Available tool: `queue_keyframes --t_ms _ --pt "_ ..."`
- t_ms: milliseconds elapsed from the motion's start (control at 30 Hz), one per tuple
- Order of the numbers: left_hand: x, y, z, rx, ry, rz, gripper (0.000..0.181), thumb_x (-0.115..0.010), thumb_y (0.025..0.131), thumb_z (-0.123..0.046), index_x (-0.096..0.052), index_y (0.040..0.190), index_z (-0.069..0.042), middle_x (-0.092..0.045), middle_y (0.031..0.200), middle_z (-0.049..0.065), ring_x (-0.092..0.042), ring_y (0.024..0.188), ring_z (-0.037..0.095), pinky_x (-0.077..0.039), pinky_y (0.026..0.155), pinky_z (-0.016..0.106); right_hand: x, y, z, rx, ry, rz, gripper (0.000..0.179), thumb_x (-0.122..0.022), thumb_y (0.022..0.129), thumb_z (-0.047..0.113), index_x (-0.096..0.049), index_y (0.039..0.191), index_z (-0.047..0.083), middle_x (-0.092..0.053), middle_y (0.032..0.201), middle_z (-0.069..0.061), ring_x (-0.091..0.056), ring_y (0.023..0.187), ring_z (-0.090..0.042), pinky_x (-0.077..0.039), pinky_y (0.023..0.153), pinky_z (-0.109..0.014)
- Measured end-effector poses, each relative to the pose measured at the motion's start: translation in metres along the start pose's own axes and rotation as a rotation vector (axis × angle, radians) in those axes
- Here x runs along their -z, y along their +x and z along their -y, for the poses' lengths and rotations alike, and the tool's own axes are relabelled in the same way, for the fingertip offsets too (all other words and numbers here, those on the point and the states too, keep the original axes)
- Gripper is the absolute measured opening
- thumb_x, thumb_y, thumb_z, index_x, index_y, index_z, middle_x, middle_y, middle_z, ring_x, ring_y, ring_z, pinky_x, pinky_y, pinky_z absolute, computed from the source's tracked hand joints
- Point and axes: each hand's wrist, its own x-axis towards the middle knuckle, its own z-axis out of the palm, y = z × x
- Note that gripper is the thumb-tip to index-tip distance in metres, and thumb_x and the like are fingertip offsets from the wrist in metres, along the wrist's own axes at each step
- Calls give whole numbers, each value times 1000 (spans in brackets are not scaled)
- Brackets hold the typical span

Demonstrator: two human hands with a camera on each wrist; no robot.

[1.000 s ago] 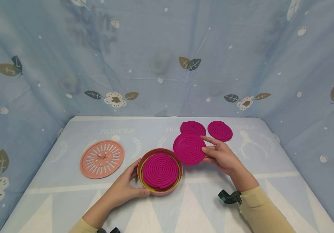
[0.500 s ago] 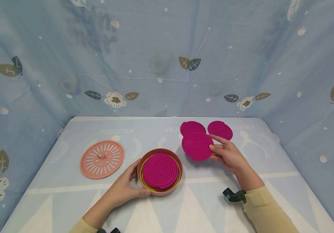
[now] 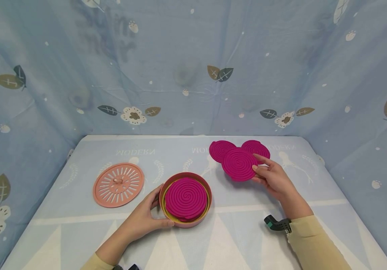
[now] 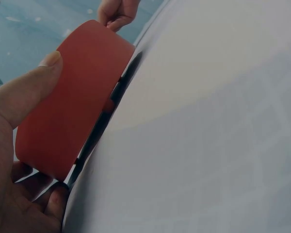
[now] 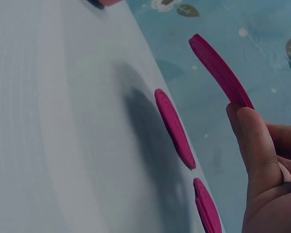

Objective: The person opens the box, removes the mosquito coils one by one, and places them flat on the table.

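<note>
Fingertips (image 5: 250,119) of our right hand (image 3: 274,178) pinch one edge of a round magenta, rubbery-looking spiral mat (image 3: 238,164), so its face is uncovered as we hold it above the table (image 3: 193,247). Our left hand (image 3: 146,213) grips a round pink, plastic-looking bowl (image 4: 82,92) around its side, presumably to steady it; a matching mat (image 3: 186,197) lies inside. Another magenta disc (image 3: 218,150) and its twin (image 3: 255,146) lie near the far edge; a salmon-pink slotted lid (image 3: 118,181) lies apart, leaving the bowl's mouth accessible.
</note>
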Motion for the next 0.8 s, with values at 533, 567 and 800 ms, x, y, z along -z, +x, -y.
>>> queue_keyframes --t_ms 533,567,800 --pt "0 -1 -2 4 -13 3 120 -95 57 -47 -28 155 -27 -38 151 -6 -50 130 19 -34 112 40 35 3 0 32 80 -83 70 -60 98 3 -21 157 4 -71 89 -5 -69 73 -11 -59 69 -27" --pt "0 -1 -2 4 -14 5 120 -95 57 -47 -28 155 -28 -38 151 -6 -49 130 19 -34 112 40 37 4 0 31 86 -88 70 -60 98 3 -21 157 4 -71 90 -5 -70 74 -11 -59 69 -27" --pt "0 0 0 0 -22 11 119 -95 58 -46 -28 155 -29 -37 152 -5 -49 130 20 -34 113 41 51 4 2 14 118 -129 73 -61 98 3 -19 158 4 -71 96 -5 -71 79 -14 -58 72 -29"
